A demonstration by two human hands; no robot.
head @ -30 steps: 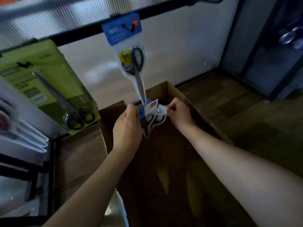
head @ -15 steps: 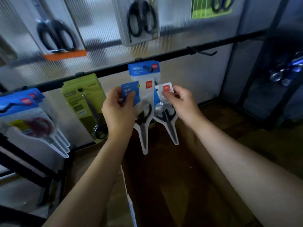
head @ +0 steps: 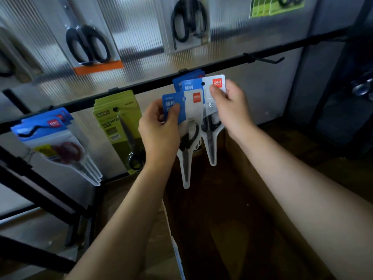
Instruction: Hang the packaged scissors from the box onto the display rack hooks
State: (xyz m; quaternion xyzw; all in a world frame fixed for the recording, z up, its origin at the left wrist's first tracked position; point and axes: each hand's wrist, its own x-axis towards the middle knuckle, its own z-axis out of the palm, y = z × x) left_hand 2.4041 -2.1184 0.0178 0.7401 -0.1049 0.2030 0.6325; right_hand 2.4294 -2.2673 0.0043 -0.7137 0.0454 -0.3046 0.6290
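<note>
Up at the black rail, my right hand (head: 228, 106) pinches the white card top of one scissors pack (head: 212, 110), its hang hole just below the hook (head: 184, 71) where blue packs (head: 189, 77) already hang; my left hand (head: 159, 126) grips a second pack (head: 187, 126) by its blue header. I judge I should level the hole with the hook tip, then slide straight on. Below me the open cardboard box (head: 222, 219) sits on a wooden floor (head: 302, 142); a bare hook (head: 266, 59) waits to the right, green packs (head: 119, 126) hang left.
</note>
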